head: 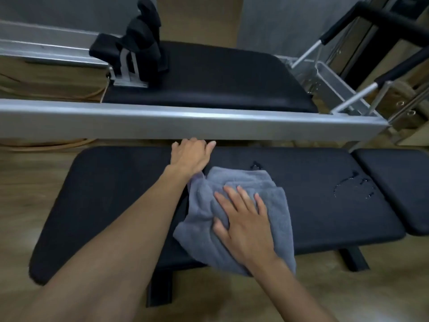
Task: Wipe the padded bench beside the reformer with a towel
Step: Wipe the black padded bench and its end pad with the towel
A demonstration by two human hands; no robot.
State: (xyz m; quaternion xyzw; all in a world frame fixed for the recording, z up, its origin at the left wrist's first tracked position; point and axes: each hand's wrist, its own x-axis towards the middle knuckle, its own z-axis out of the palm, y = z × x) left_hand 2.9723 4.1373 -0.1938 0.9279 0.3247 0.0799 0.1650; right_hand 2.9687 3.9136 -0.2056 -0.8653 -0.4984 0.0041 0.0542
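Note:
A long black padded bench (pixel 111 194) lies across the lower half of the view. A folded grey towel (pixel 234 182) rests on its middle and hangs over the near edge. My right hand (pixel 243 219) presses flat on the towel with fingers spread. My left hand (pixel 189 156) grips the bench's far edge, fingers curled over it, just left of the towel. Small water droplets (pixel 352 184) dot the pad to the right of the towel.
The reformer's silver rail (pixel 185 122) runs right behind the bench, with its black carriage (pixel 220 77) and shoulder rests (pixel 139 47) beyond. A second black pad (pixel 399 182) adjoins the bench at right. Metal bars (pixel 348 96) stand at the far right. Wooden floor surrounds.

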